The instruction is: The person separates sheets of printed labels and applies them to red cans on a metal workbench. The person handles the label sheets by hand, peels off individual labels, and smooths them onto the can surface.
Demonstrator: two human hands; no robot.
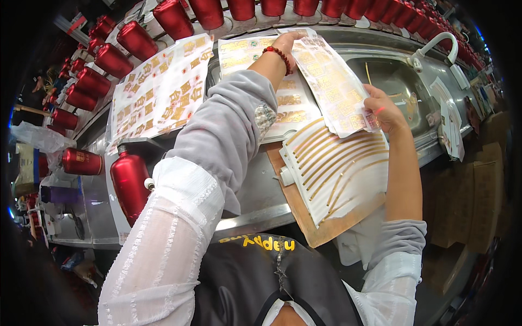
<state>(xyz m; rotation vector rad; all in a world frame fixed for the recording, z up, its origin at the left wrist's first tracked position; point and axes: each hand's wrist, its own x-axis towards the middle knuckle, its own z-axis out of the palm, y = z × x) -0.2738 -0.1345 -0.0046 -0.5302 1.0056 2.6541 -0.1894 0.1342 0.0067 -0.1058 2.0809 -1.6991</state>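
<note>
The gold-printed sheet [329, 81] slanted between the hands, its right edge pinched by the right hand [383, 108], its far end at the left hand [286, 48], whose grip I could not tell. Nearer the body than the right hand lay striped sheets [340, 168] on a brown board [302, 217]; beyond it and rightward was a sink [394, 70]. Red bottles [208, 12] stood farther off than the left hand.
</note>
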